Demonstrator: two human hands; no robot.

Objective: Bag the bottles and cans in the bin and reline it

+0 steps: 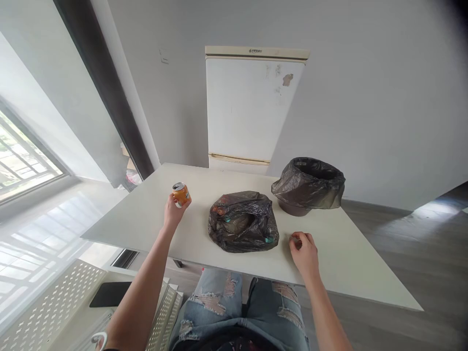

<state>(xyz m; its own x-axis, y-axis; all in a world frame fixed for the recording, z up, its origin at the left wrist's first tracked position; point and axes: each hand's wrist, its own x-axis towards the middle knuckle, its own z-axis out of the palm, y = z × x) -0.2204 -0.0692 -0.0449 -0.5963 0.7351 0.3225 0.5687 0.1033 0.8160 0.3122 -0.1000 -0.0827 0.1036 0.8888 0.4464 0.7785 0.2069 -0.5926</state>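
Note:
My left hand (pixel 174 210) is wrapped round an orange drink can (pixel 181 194) above the left part of the white table (pixel 142 219). The can's silver top faces up. Between my hands lies a black plastic garbage bag (pixel 243 224), its mouth gaping and some coloured items showing dimly through the film. My right hand (pixel 304 251) rests near the table surface just right of the bag, apart from it. Its fingers curl in with thumb and fingertips close together; whether anything small is between them I cannot make out.
A trash bin (pixel 294 209) lined with a black bag stands at the table's back right. Behind the table is a white refrigerator (pixel 248 107). A white perforated rack (pixel 62 302) holding a dark flat object (pixel 109 294) stands at lower left, below a window.

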